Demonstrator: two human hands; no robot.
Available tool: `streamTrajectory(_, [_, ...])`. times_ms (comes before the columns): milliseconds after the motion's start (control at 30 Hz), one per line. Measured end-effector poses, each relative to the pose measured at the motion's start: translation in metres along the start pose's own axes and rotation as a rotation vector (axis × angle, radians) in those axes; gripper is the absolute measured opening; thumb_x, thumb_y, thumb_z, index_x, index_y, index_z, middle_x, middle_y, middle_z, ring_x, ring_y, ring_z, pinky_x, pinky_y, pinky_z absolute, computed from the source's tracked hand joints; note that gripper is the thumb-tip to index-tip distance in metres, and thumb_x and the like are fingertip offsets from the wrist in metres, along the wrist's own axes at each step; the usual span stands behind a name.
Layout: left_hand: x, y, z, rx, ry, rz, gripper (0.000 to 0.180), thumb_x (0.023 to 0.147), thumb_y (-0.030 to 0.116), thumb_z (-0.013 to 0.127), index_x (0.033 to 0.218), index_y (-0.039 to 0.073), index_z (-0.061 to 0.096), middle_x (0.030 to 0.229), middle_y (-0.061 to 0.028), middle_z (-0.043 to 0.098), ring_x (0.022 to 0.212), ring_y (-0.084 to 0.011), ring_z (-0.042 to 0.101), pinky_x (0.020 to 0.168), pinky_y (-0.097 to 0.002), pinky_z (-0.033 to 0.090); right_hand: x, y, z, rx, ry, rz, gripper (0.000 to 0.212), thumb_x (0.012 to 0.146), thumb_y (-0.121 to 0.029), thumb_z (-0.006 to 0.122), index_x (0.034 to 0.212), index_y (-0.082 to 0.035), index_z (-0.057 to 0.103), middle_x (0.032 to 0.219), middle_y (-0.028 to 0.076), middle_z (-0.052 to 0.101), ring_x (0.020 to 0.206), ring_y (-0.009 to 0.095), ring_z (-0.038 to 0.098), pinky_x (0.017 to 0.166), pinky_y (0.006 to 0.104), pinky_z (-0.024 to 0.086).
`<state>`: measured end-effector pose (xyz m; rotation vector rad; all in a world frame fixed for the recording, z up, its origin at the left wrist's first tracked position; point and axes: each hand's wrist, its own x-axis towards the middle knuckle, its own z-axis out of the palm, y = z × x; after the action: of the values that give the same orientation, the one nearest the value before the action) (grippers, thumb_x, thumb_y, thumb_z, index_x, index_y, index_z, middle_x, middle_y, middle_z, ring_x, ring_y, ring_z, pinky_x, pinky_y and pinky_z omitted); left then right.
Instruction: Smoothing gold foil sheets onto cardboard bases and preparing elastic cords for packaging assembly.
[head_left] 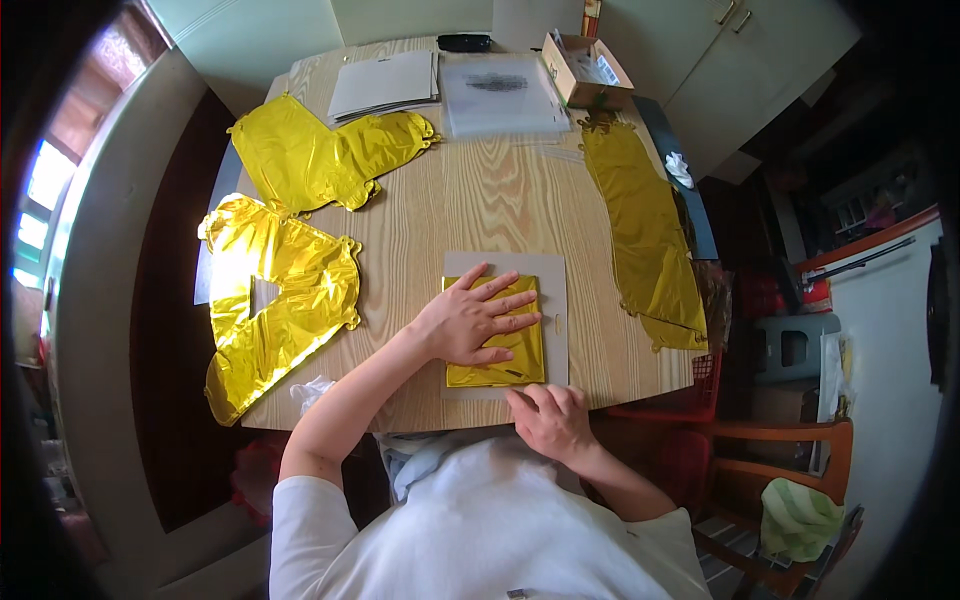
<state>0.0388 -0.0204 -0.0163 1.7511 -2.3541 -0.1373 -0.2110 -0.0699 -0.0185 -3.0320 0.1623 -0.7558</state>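
In front of me a folded gold foil balloon [515, 350] lies on a grey card [555, 300] with a slot near its right side. My left hand [470, 322] rests flat on the foil, fingers spread. Curled at the card's near edge, close to the foil's lower right corner, is my right hand [555, 420]. Its fingers are closed together, and what they pinch is hidden. Flat, uninflated gold foil balloons lie around: an angled one [290, 150] at the far left, one with a hole [300, 300] nearer on the left, and a long one [645, 230] on the right.
At the table's far side are a stack of grey cards [382, 85], clear plastic bags [500, 100], a black item [464, 43] and an open cardboard box [585, 75]. Crumpled white tissue [312, 390] lies by my left forearm. A wooden chair [770, 432] stands at the right.
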Motion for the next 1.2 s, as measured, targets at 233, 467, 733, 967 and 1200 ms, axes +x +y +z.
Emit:
streamTrajectory(233, [0.0,-0.001,0.002,0.004,-0.002,0.001,0.064,0.091,0.056,0.04,0.148,0.027,0.035,0.154,-0.0033,0.032,0.143,-0.0306,0.025,0.115,-0.0557,0.011,-0.001,0.001,-0.001,-0.041,-0.003,0.008,0.027,0.077,-0.021,0.066,0.104,-0.018,0.069,0.098,-0.005,0.051,0.095,0.013,0.046,0.08,0.0325,0.034])
streamTrajectory(467, [-0.001,0.0,0.0,0.004,-0.001,0.006,0.064,0.091,0.055,0.041,0.147,0.027,0.035,0.154,-0.004,0.032,0.143,-0.031,0.025,0.115,-0.0555,0.01,-0.002,0.003,0.001,-0.039,0.006,-0.029,0.031,0.077,-0.02,0.065,0.108,-0.016,0.069,0.104,-0.005,0.055,0.095,0.011,0.046,0.079,0.0317,0.034])
streamTrajectory(733, [0.0,0.0,0.0,-0.008,0.0,0.006,0.065,0.09,0.056,0.042,0.147,0.026,0.036,0.153,-0.0049,0.033,0.143,-0.0309,0.025,0.115,-0.0554,0.011,-0.005,0.0,0.004,-0.084,0.031,-0.042,0.033,0.077,-0.02,0.063,0.109,-0.016,0.069,0.108,-0.008,0.057,0.096,0.01,0.045,0.08,0.0307,0.032])
streamTrajectory(967, [-0.001,0.0,0.001,-0.001,0.004,0.004,0.064,0.091,0.056,0.041,0.147,0.026,0.036,0.153,-0.0044,0.033,0.143,-0.0307,0.025,0.115,-0.0551,0.011,-0.004,0.001,0.005,-0.089,0.05,-0.054,0.026,0.078,-0.022,0.065,0.104,-0.021,0.07,0.107,-0.009,0.055,0.094,0.011,0.044,0.08,0.0306,0.033])
streamTrajectory(1200, [-0.001,-0.001,0.003,0.007,-0.012,-0.006,0.061,0.092,0.055,0.04,0.147,0.027,0.036,0.154,-0.0027,0.032,0.144,-0.0293,0.024,0.115,-0.0554,0.01,0.033,0.022,-0.006,0.034,-0.063,-0.185,0.018,0.082,-0.023,0.061,0.098,-0.02,0.069,0.11,-0.005,0.056,0.095,0.013,0.046,0.082,0.0301,0.035])
